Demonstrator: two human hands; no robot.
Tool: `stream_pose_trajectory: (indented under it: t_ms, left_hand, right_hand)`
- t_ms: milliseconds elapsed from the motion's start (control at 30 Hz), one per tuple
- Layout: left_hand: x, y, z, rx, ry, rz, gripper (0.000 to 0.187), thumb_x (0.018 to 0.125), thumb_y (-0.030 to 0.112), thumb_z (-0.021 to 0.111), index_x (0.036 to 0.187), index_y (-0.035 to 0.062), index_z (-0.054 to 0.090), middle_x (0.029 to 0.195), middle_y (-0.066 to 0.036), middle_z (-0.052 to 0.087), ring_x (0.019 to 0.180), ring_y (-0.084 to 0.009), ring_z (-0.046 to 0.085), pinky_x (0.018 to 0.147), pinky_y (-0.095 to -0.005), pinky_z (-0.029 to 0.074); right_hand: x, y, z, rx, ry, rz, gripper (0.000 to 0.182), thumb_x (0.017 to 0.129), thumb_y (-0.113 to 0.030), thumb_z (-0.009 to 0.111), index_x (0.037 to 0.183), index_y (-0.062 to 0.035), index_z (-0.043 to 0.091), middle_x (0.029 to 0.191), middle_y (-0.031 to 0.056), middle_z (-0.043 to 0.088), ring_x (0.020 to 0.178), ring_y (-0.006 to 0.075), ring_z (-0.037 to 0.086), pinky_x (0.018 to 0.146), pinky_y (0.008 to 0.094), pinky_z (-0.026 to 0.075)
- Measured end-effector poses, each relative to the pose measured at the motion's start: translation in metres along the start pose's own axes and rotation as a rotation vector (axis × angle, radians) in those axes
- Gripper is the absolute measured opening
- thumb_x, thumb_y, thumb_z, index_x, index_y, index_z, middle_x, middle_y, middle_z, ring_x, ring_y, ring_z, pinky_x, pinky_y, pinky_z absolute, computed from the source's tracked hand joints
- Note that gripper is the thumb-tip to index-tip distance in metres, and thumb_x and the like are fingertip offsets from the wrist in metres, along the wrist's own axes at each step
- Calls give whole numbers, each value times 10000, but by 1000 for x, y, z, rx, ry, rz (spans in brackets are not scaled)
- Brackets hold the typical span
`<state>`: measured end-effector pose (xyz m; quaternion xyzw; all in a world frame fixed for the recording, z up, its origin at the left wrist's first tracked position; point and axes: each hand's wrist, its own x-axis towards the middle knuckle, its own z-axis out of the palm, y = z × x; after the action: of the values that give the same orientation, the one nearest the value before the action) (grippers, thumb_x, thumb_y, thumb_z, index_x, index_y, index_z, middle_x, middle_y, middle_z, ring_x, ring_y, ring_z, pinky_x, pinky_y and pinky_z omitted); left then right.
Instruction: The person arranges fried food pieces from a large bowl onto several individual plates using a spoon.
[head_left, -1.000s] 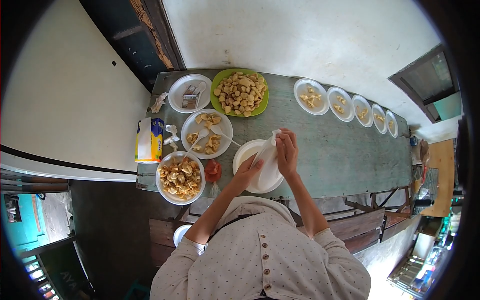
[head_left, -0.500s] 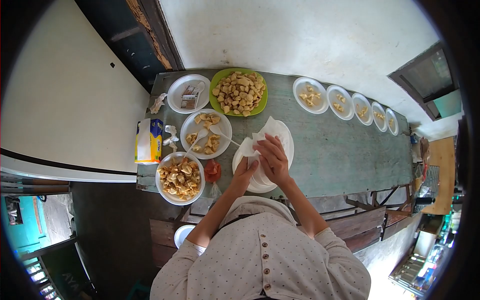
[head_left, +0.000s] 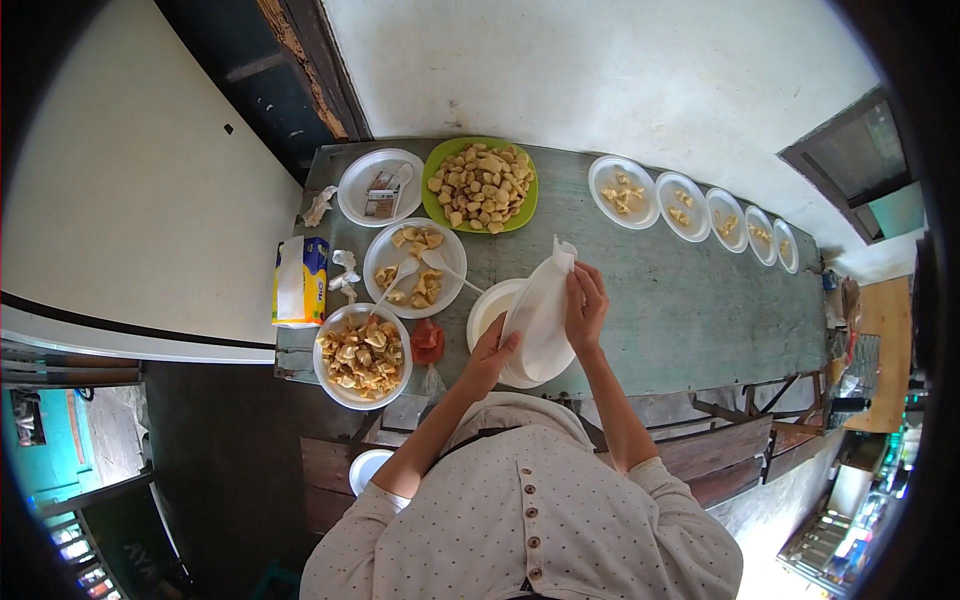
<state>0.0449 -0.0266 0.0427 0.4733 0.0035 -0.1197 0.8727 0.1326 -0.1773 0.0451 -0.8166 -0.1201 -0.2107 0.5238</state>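
A white plate [head_left: 541, 325] is tilted up on its side between my two hands. My left hand [head_left: 490, 354] is closed on its left edge, with the thumb over the plate. My right hand [head_left: 587, 303] pinches a white tissue [head_left: 563, 254] against the plate's upper right rim; part of the tissue is hidden behind the fingers. Beneath lies another white plate [head_left: 484, 312] on the table, partly covered by the tilted one. A plate of folded yellowish pieces with two white spoons [head_left: 397, 278] stands just to the left.
On the green-grey table [head_left: 680, 310] are a green plate of brown chunks [head_left: 482, 186], a heaped white plate [head_left: 362, 356], a red bag [head_left: 427, 341], a tissue pack [head_left: 300, 283] and crumpled tissues [head_left: 343, 276]. Several small portions on white plates [head_left: 624, 193] line the wall side.
The plate has been lifted off the one below and tilted up. My right hand has moved right, from over the plate to its rim, with the tissue.
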Motion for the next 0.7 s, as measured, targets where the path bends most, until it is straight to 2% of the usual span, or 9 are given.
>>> stream_pose_trajectory:
  t_ms: [133, 200, 233, 267, 333, 400, 467, 600, 700]
  left_hand:
    - [1, -3, -4, -32, 13, -10, 394, 911, 171, 418, 1263, 16, 332, 1160, -66, 459, 1062, -112, 416, 919, -241, 308]
    - [0, 5, -2, -155, 63, -81, 412, 901, 185, 435, 1263, 18, 330, 1173, -70, 459, 1083, -131, 428, 925, -259, 323]
    - [0, 4, -4, -155, 63, -82, 412, 901, 185, 435, 1263, 18, 330, 1173, -70, 459, 1083, -131, 428, 925, -259, 323]
    - [1, 3, -6, -176, 64, -54, 425, 897, 193, 442, 1266, 17, 326, 1175, -72, 460, 1086, -140, 434, 924, -266, 332]
    - [2, 0, -11, -197, 65, -26, 437, 893, 200, 449, 1269, 16, 322, 1178, -74, 460, 1090, -149, 441, 924, -273, 341]
    - [4, -3, -15, -257, 85, -16, 449, 888, 206, 458, 1269, 12, 323, 1175, -72, 464, 1083, -147, 450, 920, -269, 349]
    - [5, -2, -12, -261, 148, -40, 438, 886, 206, 457, 1255, 7, 327, 1166, -78, 468, 1072, -152, 459, 905, -283, 364]
    - [6, -9, -12, -131, 227, -76, 422, 893, 227, 441, 1242, 13, 335, 1154, -76, 475, 1052, -154, 472, 877, -296, 386]
    - [4, -10, -7, -234, 253, -72, 413, 896, 233, 436, 1244, 31, 341, 1156, -71, 475, 1060, -156, 470, 887, -291, 384]
  right_hand:
    - [4, 16, -8, -25, 59, 105, 145, 832, -60, 480, 889, 48, 559, 884, 153, 558, 811, 276, 545, 732, 312, 420]
    - [6, 32, -14, 2, 151, 221, 174, 873, -96, 452, 911, 37, 558, 874, 76, 556, 777, 140, 506, 701, 222, 387]
    - [10, 30, -18, 152, 182, 363, 173, 877, -124, 447, 943, 1, 549, 886, 42, 549, 794, 115, 505, 706, 218, 396]
    - [13, 26, -20, 151, 183, 363, 173, 877, -124, 447, 943, 1, 549, 886, 42, 549, 794, 115, 505, 706, 218, 396]
    - [20, 17, -27, 725, 368, 559, 173, 868, -120, 448, 992, -31, 529, 906, 32, 548, 809, 109, 515, 716, 229, 416]
    - [22, 20, -32, 793, 331, 541, 211, 861, -143, 440, 1044, -55, 500, 925, 22, 550, 825, 128, 527, 735, 266, 438]
    - [24, 8, -34, 1077, 311, 681, 257, 855, -176, 425, 1059, -30, 482, 947, 33, 536, 852, 148, 527, 760, 300, 433]
    - [18, -6, -26, 1165, 188, 798, 292, 858, -193, 410, 1095, -30, 463, 1001, 39, 529, 907, 160, 523, 823, 301, 414]
    - [3, -18, -7, 954, 150, 718, 315, 869, -177, 417, 1126, -2, 470, 1078, 62, 522, 985, 171, 506, 880, 269, 375]
